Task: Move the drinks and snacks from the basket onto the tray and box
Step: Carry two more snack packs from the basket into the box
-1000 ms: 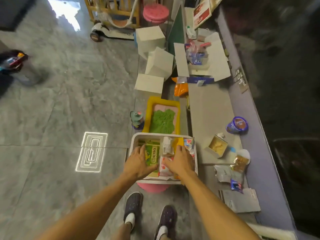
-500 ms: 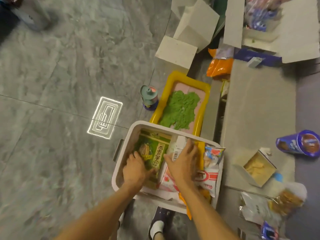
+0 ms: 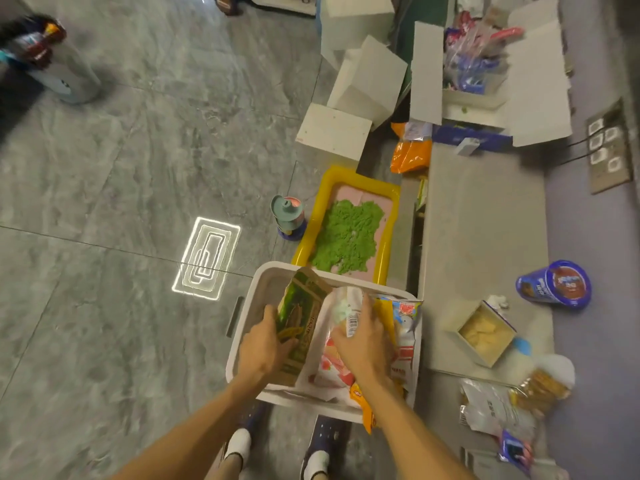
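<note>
A white basket (image 3: 258, 289) stands on the floor in front of my feet, holding several snack packs. My left hand (image 3: 264, 348) grips the left edge of a green snack box (image 3: 304, 317), which is tilted up on its side. My right hand (image 3: 360, 341) holds a white bottle (image 3: 348, 306) with a barcode label, lying on a pink and white bag (image 3: 329, 365). A yellow and white snack bag (image 3: 403, 327) lies against the basket's right wall. Beyond the basket lies a yellow tray (image 3: 388, 244) with green material on a pink bottom. An open white box (image 3: 533, 81) holds packets at the far right.
A grey low shelf (image 3: 478, 220) runs along the right, carrying a purple cup (image 3: 554, 284), a small open carton (image 3: 485, 334) and loose packets (image 3: 502, 403). A teal toy (image 3: 287, 216) stands left of the tray. White boxes (image 3: 367, 81) and an orange bag (image 3: 410, 154) lie behind it.
The green box has been tipped up from lying flat onto its edge by my left hand. My right hand has closed around the white bottle. The view has drawn closer to the basket.
</note>
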The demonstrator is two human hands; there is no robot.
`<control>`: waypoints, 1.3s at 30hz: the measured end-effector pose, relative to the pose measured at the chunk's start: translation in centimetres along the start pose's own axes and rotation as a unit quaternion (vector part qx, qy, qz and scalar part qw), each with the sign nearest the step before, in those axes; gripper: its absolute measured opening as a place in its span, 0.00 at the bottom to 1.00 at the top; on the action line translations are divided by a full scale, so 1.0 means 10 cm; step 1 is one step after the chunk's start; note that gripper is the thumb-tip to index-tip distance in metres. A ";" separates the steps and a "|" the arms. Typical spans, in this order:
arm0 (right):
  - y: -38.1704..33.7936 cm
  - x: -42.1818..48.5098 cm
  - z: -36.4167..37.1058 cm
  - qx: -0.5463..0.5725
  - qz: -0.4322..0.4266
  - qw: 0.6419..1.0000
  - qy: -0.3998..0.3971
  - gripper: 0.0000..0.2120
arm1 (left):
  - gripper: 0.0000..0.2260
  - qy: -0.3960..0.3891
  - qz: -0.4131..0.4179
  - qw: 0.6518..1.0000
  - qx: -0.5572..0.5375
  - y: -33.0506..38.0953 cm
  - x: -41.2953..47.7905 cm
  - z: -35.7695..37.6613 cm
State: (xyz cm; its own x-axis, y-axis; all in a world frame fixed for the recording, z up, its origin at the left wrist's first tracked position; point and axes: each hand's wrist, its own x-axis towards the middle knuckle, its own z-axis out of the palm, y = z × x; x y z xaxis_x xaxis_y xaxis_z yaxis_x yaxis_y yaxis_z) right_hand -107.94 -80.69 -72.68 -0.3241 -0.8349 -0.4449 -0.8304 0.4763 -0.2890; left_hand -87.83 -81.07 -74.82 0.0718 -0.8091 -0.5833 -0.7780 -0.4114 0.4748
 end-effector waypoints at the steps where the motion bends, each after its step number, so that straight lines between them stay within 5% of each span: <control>1: -0.01 -0.06 -0.09 0.008 -0.002 1.000 -0.001 0.42 | 0.24 0.009 0.019 1.000 0.001 0.03 -0.04 -0.09; 5: -0.08 -0.34 -0.53 0.042 -0.012 0.999 0.021 0.40 | 0.33 0.057 0.074 0.995 -0.022 0.21 -0.20 -0.55; 13: -0.27 -1.06 -1.82 0.128 -0.022 0.987 0.095 0.43 | 0.26 0.113 0.192 0.973 -0.065 0.97 -0.74 -1.71; 22: -0.45 -1.91 -3.21 0.163 -0.004 0.961 0.224 0.45 | 0.28 -0.008 0.402 0.915 -0.045 2.07 -1.36 -2.70; 30: -0.16 -3.43 -3.57 0.115 0.131 0.908 0.382 0.44 | 0.26 -0.141 0.566 0.812 0.002 2.98 -2.10 -2.66; 39: 0.57 -5.98 -3.13 0.127 0.332 0.800 0.484 0.41 | 0.24 -0.322 0.695 0.643 0.025 3.21 -4.31 -1.32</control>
State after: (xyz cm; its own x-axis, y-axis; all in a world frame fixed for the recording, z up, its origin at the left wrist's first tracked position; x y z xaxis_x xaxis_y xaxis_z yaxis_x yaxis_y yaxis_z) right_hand -107.48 -36.70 -21.22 -0.9566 -0.1380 0.2566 -0.2498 0.8418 -0.4786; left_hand -107.64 -64.90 -25.73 -0.9745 -0.0341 0.2219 0.1676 0.5474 0.8199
